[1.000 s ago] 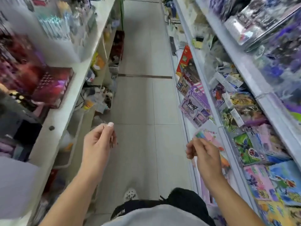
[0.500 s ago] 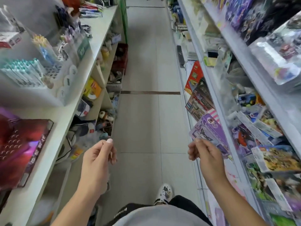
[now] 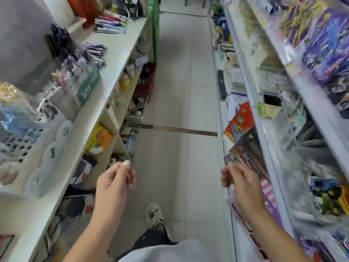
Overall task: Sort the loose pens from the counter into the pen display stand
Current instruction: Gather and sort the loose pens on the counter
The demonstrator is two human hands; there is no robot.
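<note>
A pale counter (image 3: 120,46) runs along the left of the aisle. Loose pens (image 3: 110,24) lie piled at its far end, and a smaller bunch of purple pens (image 3: 95,51) lies nearer. A pen display stand (image 3: 83,86) with a green label holds upright pens, and a white perforated stand (image 3: 37,148) sits closer to me. My left hand (image 3: 113,183) hovers over the aisle beside the counter's lower shelf, fingers loosely curled and holding nothing. My right hand (image 3: 240,184) is raised near the right shelving, also loosely curled around nothing.
A tiled aisle floor (image 3: 181,91) stretches ahead between the shelves. Packaged toys (image 3: 321,53) and card packs (image 3: 243,148) fill the right shelving. The left lower shelves hold boxes (image 3: 100,138). My white shoe (image 3: 154,212) is on the floor below.
I have moved forward along the aisle, so the display stands and loose pens on the left counter came closer. Both hands kept their raised, loosely curled pose.
</note>
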